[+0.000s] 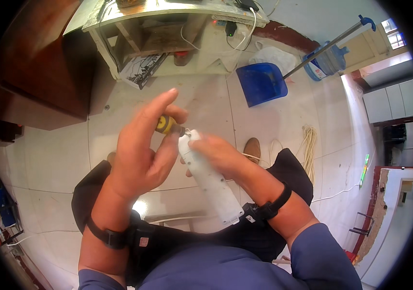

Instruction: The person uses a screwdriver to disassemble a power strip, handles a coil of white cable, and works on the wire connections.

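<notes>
My left hand (143, 147) grips a stubby screwdriver (167, 124) with a yellow and black handle, its index finger stretched out past the handle. The screwdriver's tip meets the far end of a long white power strip (209, 181), which lies face down with dark screw holes along its back. My right hand (216, 153) holds that strip near its far end, thumb on top and fingers underneath. The strip slants toward my lap, its near end above my right thigh. Both hands are slightly blurred, and the exact contact at the tip is hard to make out.
A white table (168, 14) with a cluttered shelf stands ahead. To its right are a blue dustpan (263, 84) with a long handle and a large water bottle (329, 58). Coiled cream cable (309, 150) lies right of my shoe (252, 149). A brown cabinet (37, 63) stands left.
</notes>
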A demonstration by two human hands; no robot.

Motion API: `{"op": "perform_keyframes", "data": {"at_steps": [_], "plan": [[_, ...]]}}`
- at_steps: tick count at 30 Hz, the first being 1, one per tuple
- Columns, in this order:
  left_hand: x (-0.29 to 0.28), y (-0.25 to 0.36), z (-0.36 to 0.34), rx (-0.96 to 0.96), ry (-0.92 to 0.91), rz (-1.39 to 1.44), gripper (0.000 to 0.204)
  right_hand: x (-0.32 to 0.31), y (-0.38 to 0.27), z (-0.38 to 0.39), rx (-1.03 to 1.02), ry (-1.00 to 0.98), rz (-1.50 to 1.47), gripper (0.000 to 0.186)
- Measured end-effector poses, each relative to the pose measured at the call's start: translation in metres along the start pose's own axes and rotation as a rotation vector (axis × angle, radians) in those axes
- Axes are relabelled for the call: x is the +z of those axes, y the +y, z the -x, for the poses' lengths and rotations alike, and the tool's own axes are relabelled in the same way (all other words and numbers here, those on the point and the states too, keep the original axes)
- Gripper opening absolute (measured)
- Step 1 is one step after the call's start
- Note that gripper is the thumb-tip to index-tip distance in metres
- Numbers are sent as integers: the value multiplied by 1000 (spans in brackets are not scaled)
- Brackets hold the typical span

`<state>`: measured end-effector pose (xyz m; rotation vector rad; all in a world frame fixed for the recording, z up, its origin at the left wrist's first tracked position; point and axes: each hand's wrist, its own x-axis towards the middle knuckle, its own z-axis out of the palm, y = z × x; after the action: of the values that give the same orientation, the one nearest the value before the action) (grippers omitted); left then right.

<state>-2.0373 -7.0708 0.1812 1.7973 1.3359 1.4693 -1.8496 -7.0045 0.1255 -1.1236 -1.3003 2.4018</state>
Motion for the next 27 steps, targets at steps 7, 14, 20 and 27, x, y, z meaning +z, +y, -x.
{"op": "perform_keyframes", "data": {"at_steps": [7,14,20,27], "plan": [[0,-3,1,-65,172,194,42,-3,1,-2,74,-29,5,33],[-3,-10,1,-491,242,155,23,-2,4,-3,129,-32,-138,38],[10,-24,9,-718,-184,37,17,1,6,-5,100,-21,-258,49],[14,-30,10,-638,-198,6,18,-1,5,-3,103,1,-223,53]]}}
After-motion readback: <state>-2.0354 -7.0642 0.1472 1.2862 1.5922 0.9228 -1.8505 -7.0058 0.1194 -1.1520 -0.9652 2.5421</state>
